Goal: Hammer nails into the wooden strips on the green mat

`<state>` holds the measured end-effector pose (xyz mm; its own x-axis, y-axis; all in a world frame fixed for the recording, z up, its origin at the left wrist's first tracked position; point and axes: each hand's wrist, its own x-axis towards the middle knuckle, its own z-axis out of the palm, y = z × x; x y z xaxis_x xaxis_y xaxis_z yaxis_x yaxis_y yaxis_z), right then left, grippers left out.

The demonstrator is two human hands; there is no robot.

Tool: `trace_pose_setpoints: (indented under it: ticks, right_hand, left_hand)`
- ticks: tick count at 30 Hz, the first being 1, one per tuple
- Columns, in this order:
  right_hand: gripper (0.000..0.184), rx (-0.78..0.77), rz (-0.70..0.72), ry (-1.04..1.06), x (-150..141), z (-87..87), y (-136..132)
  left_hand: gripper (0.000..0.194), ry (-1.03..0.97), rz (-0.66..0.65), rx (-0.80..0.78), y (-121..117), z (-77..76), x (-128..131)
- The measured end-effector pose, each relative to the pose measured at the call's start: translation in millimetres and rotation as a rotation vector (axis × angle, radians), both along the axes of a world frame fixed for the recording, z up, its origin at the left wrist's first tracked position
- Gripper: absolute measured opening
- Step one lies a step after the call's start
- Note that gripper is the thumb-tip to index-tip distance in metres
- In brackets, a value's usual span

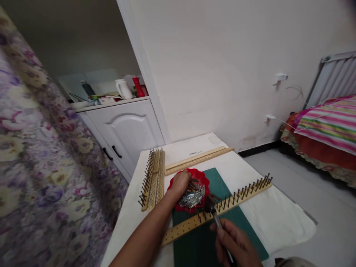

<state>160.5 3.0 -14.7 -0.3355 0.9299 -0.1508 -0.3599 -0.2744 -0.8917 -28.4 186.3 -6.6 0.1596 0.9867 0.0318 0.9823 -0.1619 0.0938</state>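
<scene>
My left hand [181,182] is over the left side of a scalloped red bowl [205,180]. Its fingers are curled in among loose nails [192,195]; what they grip is hidden. In my right hand [232,237] is a hammer [218,220], gripped by its handle, with the dark head over a drilled wooden strip [183,229]. Dark nails [246,190] stand in the right and middle part of that strip, some of them tilted. Bare holes show at its left end. Strip and bowl both rest on a green mat [215,178].
Nail-filled wooden strips [154,178] lie at the table's left, and drilled strips [197,160] lie across the back. The white-covered table [283,218] ends near a bed [325,129] on the right. A floral curtain [55,167] hangs at left, beside a white cabinet [130,129].
</scene>
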Motion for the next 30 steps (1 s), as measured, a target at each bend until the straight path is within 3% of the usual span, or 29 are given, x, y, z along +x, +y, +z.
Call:
trace_pose_setpoints:
  ticks: [10,18,22,25,30]
  right_hand:
    - [0.043,-0.018,-0.006,0.007,3,7.6,0]
    - [0.038,-0.009,-0.026,0.045,5,9.7,1]
    - [0.034,0.018,-0.067,0.029,7,13.6,0]
    - [0.033,0.04,-0.09,0.001,10,17.1,-3]
    - [0.033,0.075,-0.091,-0.038,13,20.7,-7]
  left_hand:
    - [0.017,0.027,-0.101,-0.047,7,8.5,6]
    - [0.013,-0.059,-0.144,0.031,-16,14.4,-1]
    - [0.015,-0.133,-0.11,0.116,-45,17.8,-9]
    - [0.016,-0.223,-0.068,0.188,-81,15.2,-19]
    - [0.014,-0.572,0.013,0.275,-149,3.4,-33]
